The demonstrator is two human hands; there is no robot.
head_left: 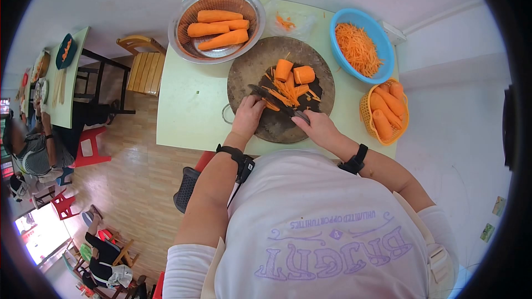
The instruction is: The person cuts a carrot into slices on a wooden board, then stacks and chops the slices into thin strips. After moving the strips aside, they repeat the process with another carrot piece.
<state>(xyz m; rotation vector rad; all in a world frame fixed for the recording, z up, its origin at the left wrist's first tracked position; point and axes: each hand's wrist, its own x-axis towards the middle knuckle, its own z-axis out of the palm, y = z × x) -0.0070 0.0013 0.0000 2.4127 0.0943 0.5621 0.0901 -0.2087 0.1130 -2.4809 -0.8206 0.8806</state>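
A round dark cutting board (249, 72) lies on the pale table. My right hand (318, 126) is closed around the handle of a dark knife (271, 98), whose blade points up and left across the board. My left hand (250, 112) is at the blade's left end, its fingers pressed down on a piece of carrot (271, 106). Beyond the blade are cut carrot strips (288, 93) and two thick carrot chunks, one upright (283, 69) and one on its side (303, 75).
A metal bowl (256, 8) with several peeled carrots stands back left. Back right is a blue basin (339, 16) of shredded carrot, with a yellow basket (366, 115) of carrots below it. Carrot scraps (285, 21) lie on a plastic bag. Other people sit far left.
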